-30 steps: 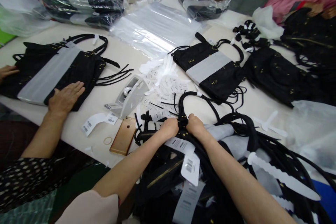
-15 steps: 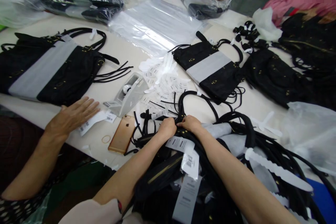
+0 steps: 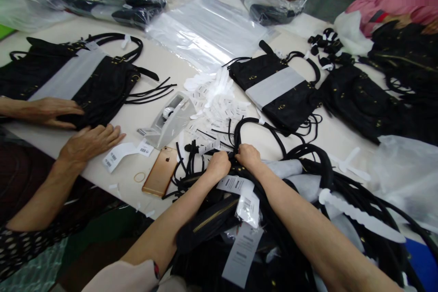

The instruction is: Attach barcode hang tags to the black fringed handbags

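Note:
A black handbag (image 3: 208,237) with a brass zip and several hanging tags (image 3: 243,251) lies right in front of me. At its far edge, near the base of a looped handle (image 3: 236,134), my left hand (image 3: 219,165) is closed with curled fingers. Close beside it my right hand (image 3: 248,156) is closed too, pinching at the same spot on the bag. Whatever small part sits between the fingertips is hidden by the hands. Black straps with loose ends (image 3: 186,164) spread out to the left of my hands.
Left of the bag lie a gold phone (image 3: 160,171), a grey tape dispenser (image 3: 167,118) and a barcode label strip (image 3: 125,153). White tags (image 3: 219,100) are piled beyond. A co-worker's hands (image 3: 91,143) rest by another black bag (image 3: 99,86). Clear plastic sheets (image 3: 208,27) lie farther back.
A co-worker's second hand has come in at the left onto the black bag there. My hands stay at the same place on the bag, with the right fingers curled in more.

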Demonstrator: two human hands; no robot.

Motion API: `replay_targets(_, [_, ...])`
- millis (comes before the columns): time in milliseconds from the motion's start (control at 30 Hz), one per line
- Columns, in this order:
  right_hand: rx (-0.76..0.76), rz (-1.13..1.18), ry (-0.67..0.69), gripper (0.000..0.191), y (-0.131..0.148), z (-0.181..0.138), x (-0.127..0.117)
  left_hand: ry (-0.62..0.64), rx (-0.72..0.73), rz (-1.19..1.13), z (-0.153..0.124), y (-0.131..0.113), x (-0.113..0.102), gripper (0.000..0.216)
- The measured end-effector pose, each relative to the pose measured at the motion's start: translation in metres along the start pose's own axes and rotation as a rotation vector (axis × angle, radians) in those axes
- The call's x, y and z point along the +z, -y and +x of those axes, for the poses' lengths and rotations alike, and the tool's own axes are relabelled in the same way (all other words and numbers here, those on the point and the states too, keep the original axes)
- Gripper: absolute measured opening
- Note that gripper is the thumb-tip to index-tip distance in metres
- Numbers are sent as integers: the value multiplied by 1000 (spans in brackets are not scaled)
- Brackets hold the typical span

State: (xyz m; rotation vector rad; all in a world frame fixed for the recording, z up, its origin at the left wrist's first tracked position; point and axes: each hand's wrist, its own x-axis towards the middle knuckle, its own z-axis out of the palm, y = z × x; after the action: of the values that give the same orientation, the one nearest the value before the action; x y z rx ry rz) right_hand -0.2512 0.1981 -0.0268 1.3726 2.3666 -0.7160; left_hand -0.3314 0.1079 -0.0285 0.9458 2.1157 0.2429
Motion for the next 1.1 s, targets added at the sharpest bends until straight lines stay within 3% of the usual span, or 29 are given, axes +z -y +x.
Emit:
replay_targets(133, [-34,168,-5,14,2,5,-3,-7,-3,-6,-1,1,0,25])
replay_targets(267, [-86,682,-137,31,2,9,-10,-11,-1,-16,-1,1,0,24])
replay_targets(300, [-74,711,-153,33,0,9,-11,-13,-1,-19,-1,1,0,24])
replay_targets(500, [1,136,79,24,-11,6,-5,-47,2,-56,0,3,2,24])
replay_targets(733, [-193,76,375,32,-2,2,-3,-106,97,-124,-2,5,-2,29])
replay_targets(833, [-204,92,454,32,1,0,-6,-109,164,-134,-2,4,-5,29])
replay_targets(900, [-155,96,404,29,-1,-1,-9,-85,167,-94,0,2,-6,28])
replay_targets(1033, [69,98,127,35,-11,4,-10,-33,72,-14,8,1,-4,25])
replay_targets(1100, [162,116,50,37,-15,11,-8,-26,59,-7,12,2,-1,25])
